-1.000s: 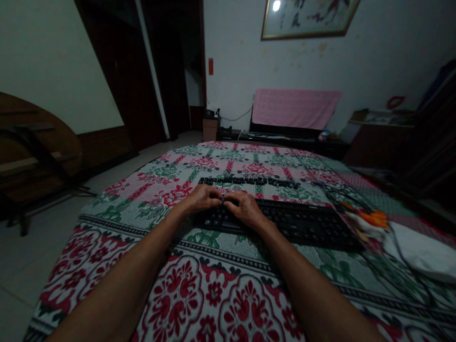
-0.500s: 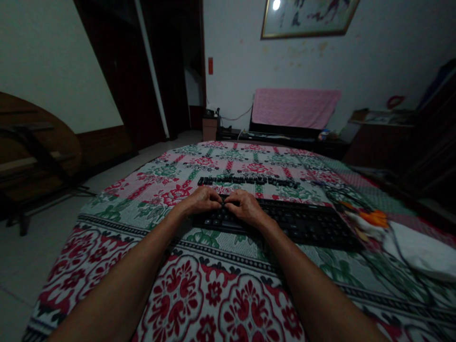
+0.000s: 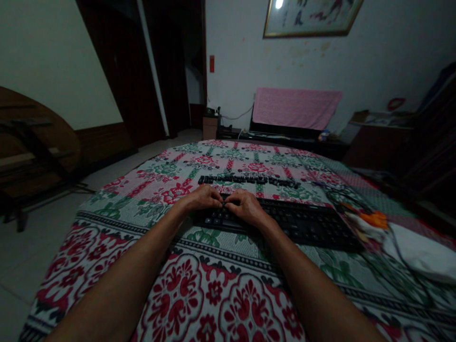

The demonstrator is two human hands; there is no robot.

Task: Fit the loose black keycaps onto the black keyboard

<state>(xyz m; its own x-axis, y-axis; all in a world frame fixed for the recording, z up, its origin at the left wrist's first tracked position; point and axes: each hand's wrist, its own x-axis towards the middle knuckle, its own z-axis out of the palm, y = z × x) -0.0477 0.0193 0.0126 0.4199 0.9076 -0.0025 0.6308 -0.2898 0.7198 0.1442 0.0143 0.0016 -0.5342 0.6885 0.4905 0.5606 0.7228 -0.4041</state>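
Note:
A black keyboard lies across the patterned tablecloth, its left part beneath my hands. My left hand is over the keyboard's upper left corner, thumb and fingers pinched together. Close beside it, almost touching, my right hand has its thumb and forefinger brought together at the same spot. Whatever is between the fingertips is too small and dark to make out. Beyond the keyboard, a row of loose black keycaps lies on the cloth.
Right of the keyboard are an orange item, a white bag or cloth and dark cables. The floral tablecloth covers the table. A pink towel hangs over a dark object at the wall.
Both hands stay at the same place on the keyboard, with hardly any finger movement. The view has shifted very slightly.

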